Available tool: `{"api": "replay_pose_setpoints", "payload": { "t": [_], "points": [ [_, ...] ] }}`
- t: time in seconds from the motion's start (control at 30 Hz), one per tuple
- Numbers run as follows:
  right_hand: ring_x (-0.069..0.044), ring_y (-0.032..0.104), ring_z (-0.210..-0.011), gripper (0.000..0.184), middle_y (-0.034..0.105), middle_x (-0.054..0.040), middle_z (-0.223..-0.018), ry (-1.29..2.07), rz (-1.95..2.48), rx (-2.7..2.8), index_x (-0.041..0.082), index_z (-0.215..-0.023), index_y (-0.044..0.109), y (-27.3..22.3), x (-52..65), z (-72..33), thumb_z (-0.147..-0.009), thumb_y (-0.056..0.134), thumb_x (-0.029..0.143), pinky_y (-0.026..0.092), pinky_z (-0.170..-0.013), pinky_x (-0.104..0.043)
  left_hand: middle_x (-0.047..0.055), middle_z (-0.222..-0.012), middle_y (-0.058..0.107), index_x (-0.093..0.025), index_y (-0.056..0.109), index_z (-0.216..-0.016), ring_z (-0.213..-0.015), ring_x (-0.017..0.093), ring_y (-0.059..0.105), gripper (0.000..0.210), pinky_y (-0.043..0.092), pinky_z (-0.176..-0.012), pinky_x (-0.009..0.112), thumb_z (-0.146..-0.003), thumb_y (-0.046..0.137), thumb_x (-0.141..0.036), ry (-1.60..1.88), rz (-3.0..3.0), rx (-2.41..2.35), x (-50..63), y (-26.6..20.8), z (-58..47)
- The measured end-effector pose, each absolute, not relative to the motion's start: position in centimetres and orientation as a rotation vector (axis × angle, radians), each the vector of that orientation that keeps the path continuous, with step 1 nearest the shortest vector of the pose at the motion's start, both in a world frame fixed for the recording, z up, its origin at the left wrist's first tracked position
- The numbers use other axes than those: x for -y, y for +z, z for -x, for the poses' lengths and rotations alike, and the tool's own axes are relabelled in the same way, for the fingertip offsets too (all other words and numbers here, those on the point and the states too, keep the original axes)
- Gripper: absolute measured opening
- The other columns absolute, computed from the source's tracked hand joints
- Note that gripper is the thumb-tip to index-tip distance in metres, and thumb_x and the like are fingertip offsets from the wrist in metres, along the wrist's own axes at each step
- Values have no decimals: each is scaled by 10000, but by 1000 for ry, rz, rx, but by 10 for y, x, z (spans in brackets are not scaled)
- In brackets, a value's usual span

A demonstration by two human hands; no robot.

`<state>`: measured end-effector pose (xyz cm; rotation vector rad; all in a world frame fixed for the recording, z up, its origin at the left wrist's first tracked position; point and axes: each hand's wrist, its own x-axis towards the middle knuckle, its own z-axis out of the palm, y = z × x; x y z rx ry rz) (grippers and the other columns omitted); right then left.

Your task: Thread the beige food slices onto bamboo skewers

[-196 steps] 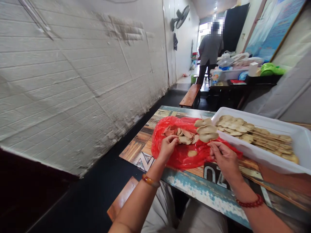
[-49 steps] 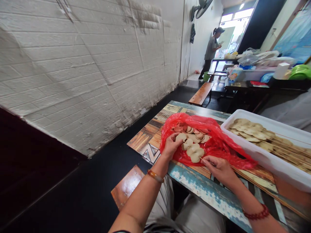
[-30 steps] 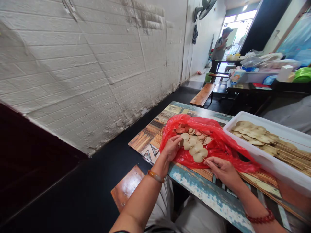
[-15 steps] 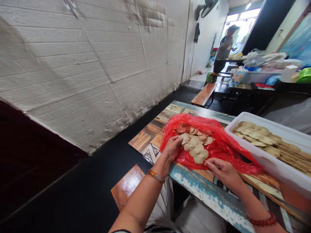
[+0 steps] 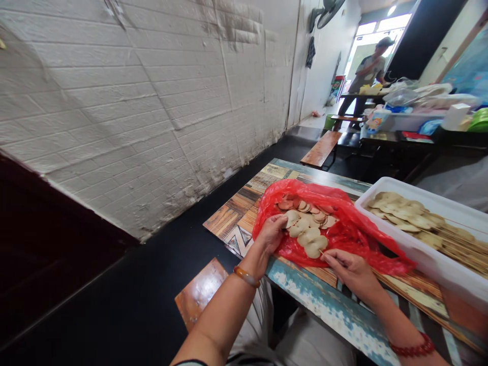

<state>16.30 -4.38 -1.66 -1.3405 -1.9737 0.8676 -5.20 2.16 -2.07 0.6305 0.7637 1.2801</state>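
My right hand (image 5: 351,269) pinches the thin stick of a skewer (image 5: 313,245) strung with several pale, flat round slices. At its far end, my left hand (image 5: 271,233) grips a pale round slice (image 5: 292,218) between thumb and fingers; whether the stick passes through this slice, I cannot tell. Both hands are over an opened red plastic bag (image 5: 346,203) on the table. Loose pinkish and pale slices (image 5: 287,203) lie in the bag behind the skewer. What the slices are made of is unclear.
A white plastic tub (image 5: 387,231) on the right holds many finished skewers (image 5: 409,211). The patterned table (image 5: 236,208) has a wooden stool (image 5: 202,290) beside it. Farther back are a bench (image 5: 322,148), a cluttered table and a standing person (image 5: 369,68). A brick-patterned wall (image 5: 152,101) runs along the left.
The person in the background has moved to the right and turned more toward the far table. My hands and the skewer keep nearly the same position; the view has shifted slightly.
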Motion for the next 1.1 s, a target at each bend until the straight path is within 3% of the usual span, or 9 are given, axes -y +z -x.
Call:
{"api": "replay_pose_setpoints", "payload": {
  "t": [0.2,0.47,1.1],
  "points": [
    [-131,567,-552,321,618,4,-618,858,1352,1985,189,-784,648,-20,44,-162,-870,436,414,410,-514,-217,-13,-557,547,-120,633,-655,-506,71,459,290,352,-540,215,-549,783,-344,1300,-637,-762,-21,-23,51],
    [-114,489,-467,336,497,40,-512,882,1352,1973,185,-775,629,-23,45,-159,-881,418,424,373,-484,-220,1,-636,614,-125,680,-718,-570,76,502,255,360,-598,213,-576,778,-312,1358,-693,-781,-23,-26,49],
    [-130,551,-539,338,590,13,-577,781,1331,1981,186,-736,634,-21,46,-155,-874,417,405,409,-526,-217,47,-722,676,-129,721,-777,-626,112,551,265,395,-652,240,-576,772,-294,1385,-714,-788,-22,-26,50]
  ]
}}
